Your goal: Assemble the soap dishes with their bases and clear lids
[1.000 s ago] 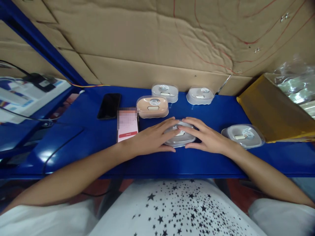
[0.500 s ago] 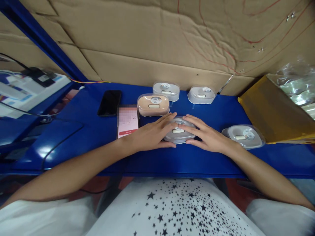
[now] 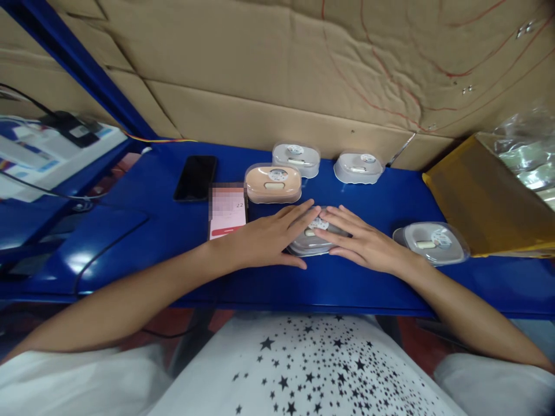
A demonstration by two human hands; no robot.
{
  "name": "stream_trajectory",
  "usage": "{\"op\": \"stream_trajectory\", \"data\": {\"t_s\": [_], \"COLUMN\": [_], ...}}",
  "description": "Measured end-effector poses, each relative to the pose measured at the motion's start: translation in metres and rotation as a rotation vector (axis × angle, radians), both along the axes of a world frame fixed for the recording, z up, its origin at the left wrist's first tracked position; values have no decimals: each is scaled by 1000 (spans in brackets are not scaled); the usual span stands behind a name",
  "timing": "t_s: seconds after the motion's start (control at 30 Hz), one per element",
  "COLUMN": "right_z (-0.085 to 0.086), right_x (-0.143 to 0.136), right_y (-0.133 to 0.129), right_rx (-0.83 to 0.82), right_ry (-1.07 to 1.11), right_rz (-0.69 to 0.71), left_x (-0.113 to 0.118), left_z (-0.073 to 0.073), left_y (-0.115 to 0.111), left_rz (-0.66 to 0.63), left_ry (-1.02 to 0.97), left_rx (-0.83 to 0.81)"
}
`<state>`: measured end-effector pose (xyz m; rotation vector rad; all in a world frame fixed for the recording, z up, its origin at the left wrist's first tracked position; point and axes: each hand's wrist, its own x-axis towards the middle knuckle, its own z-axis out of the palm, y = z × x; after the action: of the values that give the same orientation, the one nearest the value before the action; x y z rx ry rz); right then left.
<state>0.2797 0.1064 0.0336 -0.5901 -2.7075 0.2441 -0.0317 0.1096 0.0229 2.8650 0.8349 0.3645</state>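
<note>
A small grey oval case under a clear plastic cover (image 3: 309,247) sits on the blue table in front of me. It has a pale bar and a round sticker on top. My left hand (image 3: 277,236) lies over its left side, fingers stretched flat across the cover and thumb sticking out past the near edge. From the other side, my right hand (image 3: 358,237) rests spread fingers on the cover, its thumb by the near right edge. Both hands partly hide the case. A peach case of the same shape (image 3: 264,188) stands just beyond my left hand.
Two similar pale cases (image 3: 306,156) (image 3: 358,167) stand by the cardboard wall (image 3: 243,110). Another case (image 3: 429,242) is near my right forearm, beside a taped carton (image 3: 489,202). A lit phone (image 3: 228,214) and a dark phone (image 3: 195,178) lie left. Cables (image 3: 108,242) run along the left side.
My left thumb has moved outward, away from the case's near edge. The fingers of both hands have shifted slightly over the cover. The view has tilted a little.
</note>
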Motion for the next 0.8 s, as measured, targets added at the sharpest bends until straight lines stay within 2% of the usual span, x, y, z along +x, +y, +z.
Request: {"op": "stream_trajectory", "data": {"t_s": [0.27, 0.53, 0.8], "right_z": [3, 1, 6], "right_x": [0, 0, -2], "right_y": [-1, 0, -1], "right_rx": [-31, 77, 65], "right_ry": [-49, -41, -59], "right_rz": [-40, -27, -44], "left_x": [-2, 1, 0], "left_z": [0, -4, -3], "left_y": [0, 2, 6], "left_rz": [0, -13, -32], "left_ry": [-17, -72, -106], "left_rx": [-32, 5, -94]}}
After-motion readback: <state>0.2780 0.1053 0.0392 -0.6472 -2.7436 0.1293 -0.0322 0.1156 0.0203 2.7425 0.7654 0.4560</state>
